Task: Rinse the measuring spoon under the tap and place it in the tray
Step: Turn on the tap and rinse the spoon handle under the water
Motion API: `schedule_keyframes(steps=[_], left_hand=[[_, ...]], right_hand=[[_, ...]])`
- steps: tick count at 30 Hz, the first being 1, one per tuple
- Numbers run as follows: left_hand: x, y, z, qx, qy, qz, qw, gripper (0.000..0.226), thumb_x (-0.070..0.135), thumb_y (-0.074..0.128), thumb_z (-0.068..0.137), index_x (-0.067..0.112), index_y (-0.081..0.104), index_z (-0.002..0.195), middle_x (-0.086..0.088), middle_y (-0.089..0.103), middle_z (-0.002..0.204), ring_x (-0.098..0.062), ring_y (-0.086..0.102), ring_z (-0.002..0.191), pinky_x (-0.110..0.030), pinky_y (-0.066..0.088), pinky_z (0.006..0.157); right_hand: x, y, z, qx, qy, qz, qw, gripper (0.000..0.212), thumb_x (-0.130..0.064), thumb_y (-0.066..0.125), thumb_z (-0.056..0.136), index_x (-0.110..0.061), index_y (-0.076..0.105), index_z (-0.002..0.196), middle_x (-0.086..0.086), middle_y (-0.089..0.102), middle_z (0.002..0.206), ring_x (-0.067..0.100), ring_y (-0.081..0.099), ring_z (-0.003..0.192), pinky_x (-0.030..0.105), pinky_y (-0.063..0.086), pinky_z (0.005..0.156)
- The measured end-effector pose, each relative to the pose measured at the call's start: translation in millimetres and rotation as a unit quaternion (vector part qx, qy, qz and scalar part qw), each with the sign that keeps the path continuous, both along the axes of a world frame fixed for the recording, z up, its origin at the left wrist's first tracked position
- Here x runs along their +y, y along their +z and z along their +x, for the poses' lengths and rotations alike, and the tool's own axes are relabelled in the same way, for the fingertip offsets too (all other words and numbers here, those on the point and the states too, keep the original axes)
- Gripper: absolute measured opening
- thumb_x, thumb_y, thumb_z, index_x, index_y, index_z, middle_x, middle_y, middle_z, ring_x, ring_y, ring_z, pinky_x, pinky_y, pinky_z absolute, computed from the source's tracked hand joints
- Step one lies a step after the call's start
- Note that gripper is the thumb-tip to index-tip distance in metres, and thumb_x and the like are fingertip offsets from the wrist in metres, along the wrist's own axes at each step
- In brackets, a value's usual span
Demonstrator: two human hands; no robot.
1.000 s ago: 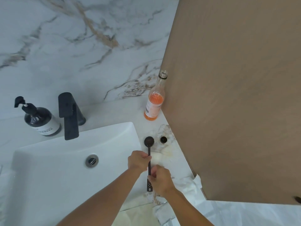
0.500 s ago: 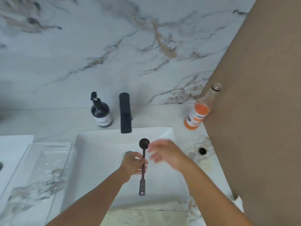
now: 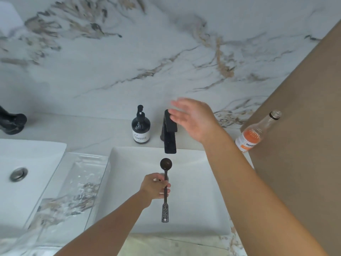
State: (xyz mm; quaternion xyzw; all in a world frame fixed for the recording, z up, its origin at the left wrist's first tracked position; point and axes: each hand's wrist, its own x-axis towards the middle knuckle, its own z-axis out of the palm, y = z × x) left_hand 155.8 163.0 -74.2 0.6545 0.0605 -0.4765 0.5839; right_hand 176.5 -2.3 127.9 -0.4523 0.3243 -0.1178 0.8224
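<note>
My left hand (image 3: 156,185) grips the stem of a black measuring spoon (image 3: 165,164) over the white sink basin (image 3: 199,200). The spoon's round bowl sits just below the spout of the black tap (image 3: 169,137), and its perforated handle end points toward me. No water is visible from the spout. My right hand (image 3: 193,119) hovers with fingers spread at the top of the tap, touching or just above its lever. A clear plastic tray (image 3: 73,182) lies on the counter left of the basin.
A dark soap pump bottle (image 3: 140,129) stands left of the tap. An open glass bottle with orange liquid (image 3: 255,133) stands at the right, against a brown panel (image 3: 304,145). A second basin with a drain (image 3: 18,174) lies far left, with another black tap (image 3: 10,121) behind it.
My right hand let go of the spoon and rose to the tap's top. My left hand carried the spoon from the counter's right side to below the spout. The view shifted left.
</note>
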Motion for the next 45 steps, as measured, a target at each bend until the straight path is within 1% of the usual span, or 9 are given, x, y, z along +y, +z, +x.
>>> schedule_keyframes(steps=[3, 11, 16, 19, 22, 26, 32, 40, 45], left_hand=[[4.0, -2.5, 7.0, 0.003, -0.005, -0.002, 1.000, 0.015, -0.007, 0.062, 0.089, 0.005, 0.055, 0.084, -0.022, 0.066, 0.085, -0.033, 0.060, 0.061, -0.037, 0.061, 0.060], [4.9, 1.0, 20.6, 0.004, -0.010, -0.013, 1.000, 0.015, -0.007, 0.062, 0.089, 0.005, 0.055, 0.084, -0.025, 0.065, 0.083, -0.035, 0.058, 0.065, -0.037, 0.062, 0.061], [2.2, 1.6, 21.4, 0.003, -0.001, -0.013, 1.000, 0.016, -0.007, 0.062, 0.088, 0.005, 0.054, 0.082, -0.025, 0.065, 0.081, -0.035, 0.058, 0.063, -0.037, 0.062, 0.060], [0.9, 0.8, 18.5, 0.004, -0.002, -0.008, 1.000, 0.017, -0.007, 0.063, 0.087, 0.005, 0.054, 0.080, -0.024, 0.065, 0.082, -0.034, 0.059, 0.062, -0.040, 0.062, 0.065], [-0.7, -1.6, 14.6, -0.001, -0.004, -0.008, 1.000, 0.017, -0.006, 0.064, 0.088, 0.006, 0.055, 0.078, -0.023, 0.066, 0.082, -0.032, 0.062, 0.060, -0.038, 0.064, 0.062], [-2.3, -3.0, 6.7, 0.001, -0.017, -0.035, 0.999, 0.017, -0.005, 0.064, 0.088, 0.006, 0.056, 0.077, -0.019, 0.068, 0.076, -0.032, 0.064, 0.060, -0.041, 0.063, 0.066], [-6.3, 5.5, 4.7, 0.032, -0.037, -0.045, 0.998, 0.004, 0.000, 0.058, 0.091, 0.004, 0.060, 0.091, -0.018, 0.066, 0.082, -0.033, 0.066, 0.067, -0.044, 0.063, 0.072], [-25.6, 10.6, 8.8, 0.074, -0.024, -0.064, 0.995, 0.008, 0.004, 0.054, 0.093, 0.003, 0.062, 0.095, -0.017, 0.065, 0.085, -0.032, 0.067, 0.071, -0.054, 0.061, 0.085], [-40.3, 11.1, 13.7, 0.124, 0.085, -0.109, 0.983, 0.021, 0.018, 0.047, 0.101, 0.003, 0.061, 0.098, -0.006, 0.063, 0.068, -0.018, 0.051, 0.055, -0.032, 0.050, 0.058]], right_hand=[[12.3, -33.1, -9.9, 0.160, -0.042, -0.038, 0.985, 0.015, -0.002, 0.058, 0.091, -0.001, 0.059, 0.106, 0.016, 0.061, 0.098, 0.026, 0.063, 0.081, 0.030, 0.056, 0.066], [13.9, -48.6, -2.1, 0.047, -0.079, 0.107, 0.990, 0.028, 0.008, 0.047, 0.094, 0.014, 0.051, 0.121, 0.037, 0.064, 0.118, 0.040, 0.067, 0.109, 0.042, 0.056, 0.099], [-2.3, -54.9, 1.2, 0.051, -0.056, 0.064, 0.995, 0.021, -0.002, 0.054, 0.094, 0.008, 0.057, 0.112, 0.027, 0.072, 0.106, 0.031, 0.077, 0.084, 0.036, 0.065, 0.074], [-3.1, -95.3, -13.7, 0.198, -0.091, -0.074, 0.973, 0.011, -0.001, 0.054, 0.093, -0.002, 0.065, 0.092, 0.019, 0.072, 0.094, 0.020, 0.067, 0.064, 0.028, 0.057, 0.066], [11.7, -147.1, -39.8, 0.305, -0.003, -0.120, 0.945, 0.028, -0.002, 0.054, 0.094, -0.003, 0.063, 0.120, 0.022, 0.064, 0.102, 0.021, 0.056, 0.069, 0.034, 0.051, 0.070], [32.5, -178.7, -57.6, 0.236, 0.103, -0.008, 0.966, 0.028, -0.003, 0.062, 0.091, 0.008, 0.063, 0.117, 0.018, 0.065, 0.091, 0.030, 0.066, 0.064, 0.032, 0.055, 0.058], [26.3, -188.8, -38.8, 0.329, 0.068, -0.228, 0.914, 0.016, -0.019, 0.071, 0.083, -0.005, 0.071, 0.077, 0.017, 0.074, 0.079, 0.029, 0.067, 0.066, 0.045, 0.064, 0.075], [12.4, -191.4, -35.6, 0.321, 0.099, -0.312, 0.889, 0.024, -0.024, 0.070, 0.083, -0.009, 0.070, 0.065, 0.003, 0.062, 0.056, 0.022, 0.054, 0.057, 0.026, 0.045, 0.056], [9.1, -177.0, -47.6, 0.236, 0.199, -0.134, 0.942, 0.019, -0.036, 0.064, 0.089, -0.020, 0.073, 0.092, -0.002, 0.072, 0.085, 0.019, 0.064, 0.080, 0.029, 0.050, 0.069]])
